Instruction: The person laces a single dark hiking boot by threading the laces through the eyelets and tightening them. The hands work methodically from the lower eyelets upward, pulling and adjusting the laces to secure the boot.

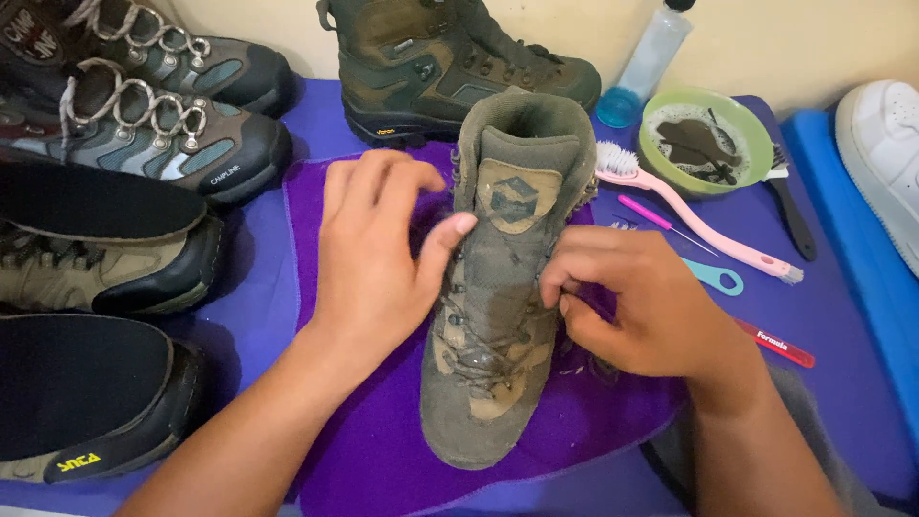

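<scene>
A tall grey-brown hiking boot [498,287] stands in the middle of the frame, toe pointing to the bottom edge. It sits on a purple cloth [373,450] spread over a blue mat [842,316].

The left hand [369,258] is at the left side of the boot. Its fingers are curled loosely and its thumb touches the boot near the tongue. I cannot tell if it pinches a lace.

The right hand [637,306] is at the right side of the boot. Its fingertips are pressed together at the grey laces [479,359], and it looks like they pinch one.

In the upper right of the frame sits a round green bowl of dark soapy water [706,139]. Just beside it lies a pink brush with white bristles [689,215], and a clear plastic bottle [646,62] stands behind.

More boots fill the left side of the frame. One dark green boot [431,57] stands at the top middle. A white shoe [881,153] pokes in at the right edge.
</scene>
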